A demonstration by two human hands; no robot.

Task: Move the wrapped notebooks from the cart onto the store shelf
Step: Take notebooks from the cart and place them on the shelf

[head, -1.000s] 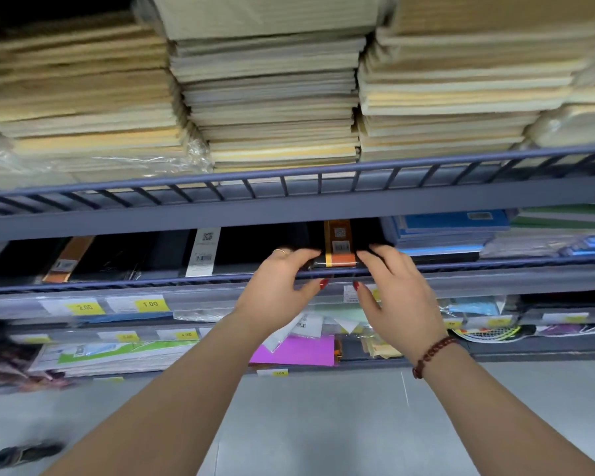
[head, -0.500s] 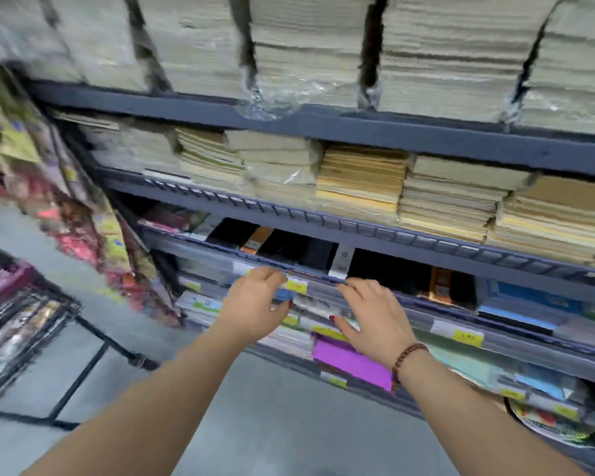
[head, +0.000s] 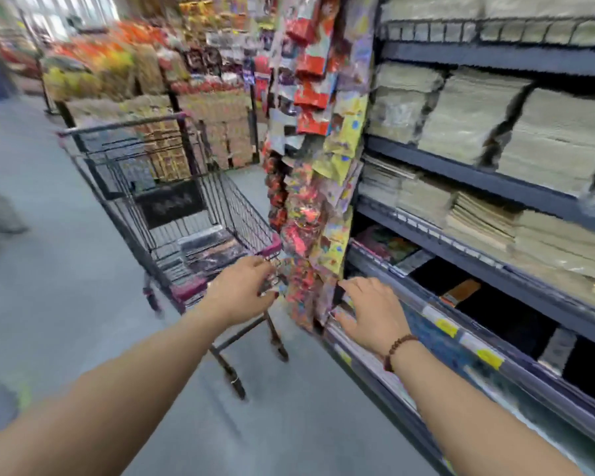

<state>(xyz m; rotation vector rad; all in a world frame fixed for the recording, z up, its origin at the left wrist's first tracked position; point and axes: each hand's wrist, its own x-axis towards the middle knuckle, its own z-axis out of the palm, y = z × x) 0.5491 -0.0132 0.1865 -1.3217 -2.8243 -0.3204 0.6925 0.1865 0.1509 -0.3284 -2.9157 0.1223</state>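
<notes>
A stack of wrapped notebooks (head: 208,250), dark-covered and glossy under clear film, is seen lying flat on the floor of a wire cart (head: 115,128), just beyond and to the left of the left hand (head: 241,292). That hand is stretched toward the basket's near corner, fingers loosely bent and nothing gripped, probably so another pack can be taken. The right hand (head: 375,312), fingers spread and empty, is held just over the front edge of the store shelf (head: 529,304), where dark packs already lie to its right. Everything is softened by motion blur.
</notes>
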